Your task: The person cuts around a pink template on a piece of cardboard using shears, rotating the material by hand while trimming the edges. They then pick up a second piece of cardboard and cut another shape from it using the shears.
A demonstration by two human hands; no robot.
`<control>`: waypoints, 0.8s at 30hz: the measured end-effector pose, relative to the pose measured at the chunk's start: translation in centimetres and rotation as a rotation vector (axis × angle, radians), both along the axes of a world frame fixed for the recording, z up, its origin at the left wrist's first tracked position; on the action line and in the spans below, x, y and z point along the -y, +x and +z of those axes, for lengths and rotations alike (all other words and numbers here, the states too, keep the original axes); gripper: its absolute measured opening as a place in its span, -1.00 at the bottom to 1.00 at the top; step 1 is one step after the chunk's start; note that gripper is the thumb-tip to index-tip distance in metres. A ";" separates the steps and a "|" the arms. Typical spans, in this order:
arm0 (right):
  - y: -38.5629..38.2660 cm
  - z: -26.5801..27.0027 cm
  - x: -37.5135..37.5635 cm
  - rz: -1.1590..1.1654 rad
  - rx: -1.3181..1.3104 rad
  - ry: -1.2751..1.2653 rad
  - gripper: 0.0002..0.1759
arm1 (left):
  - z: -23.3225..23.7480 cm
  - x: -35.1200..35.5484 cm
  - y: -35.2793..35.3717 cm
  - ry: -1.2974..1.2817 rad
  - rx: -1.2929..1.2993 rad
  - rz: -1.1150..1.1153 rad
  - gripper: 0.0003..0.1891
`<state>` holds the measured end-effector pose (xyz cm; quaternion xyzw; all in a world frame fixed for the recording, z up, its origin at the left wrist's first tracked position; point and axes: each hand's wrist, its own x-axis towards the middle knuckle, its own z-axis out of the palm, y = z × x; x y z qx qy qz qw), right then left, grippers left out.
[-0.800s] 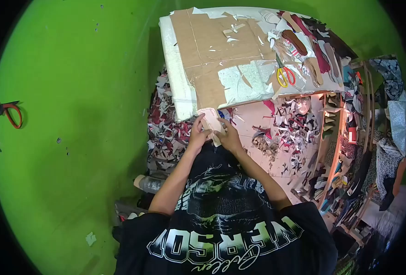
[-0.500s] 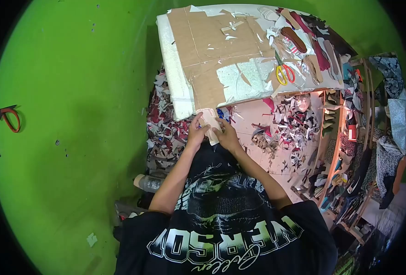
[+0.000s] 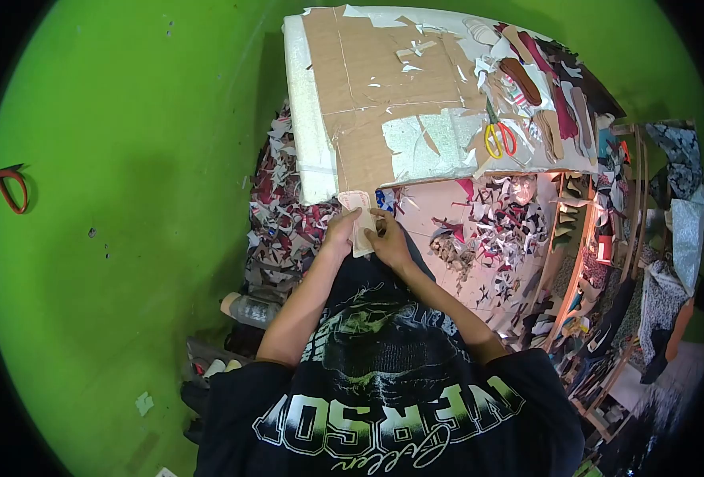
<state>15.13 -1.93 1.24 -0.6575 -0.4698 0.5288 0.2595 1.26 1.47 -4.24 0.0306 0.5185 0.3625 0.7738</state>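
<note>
A pale, insole-shaped piece with a faint pinkish outline is held upright in front of my torso, close to the table's near corner. My left hand grips its left edge, thumb laid over the face. On the opposite edge, my right hand pinches it with bent fingers. The piece's rounded top overlaps the brown cardboard in this view. Both hands are closed on the same piece, and their far fingers are hidden behind it.
Scissors with red and yellow handles lie on the table among sole-shaped pieces. Fabric scraps heap on the floor. A crowded rack stands at right, a clear bottle at left. Orange-handled scissors hang on the green wall.
The view has shifted a little, so the table appears slightly further right. My left thumb now lies further across the piece's face, and both hands still hold it.
</note>
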 end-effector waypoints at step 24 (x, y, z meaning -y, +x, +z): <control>11.5 0.1 -7.9 0.384 -0.438 -0.722 -0.64 | 0.0 1.0 4.3 0.058 -0.355 0.152 -0.80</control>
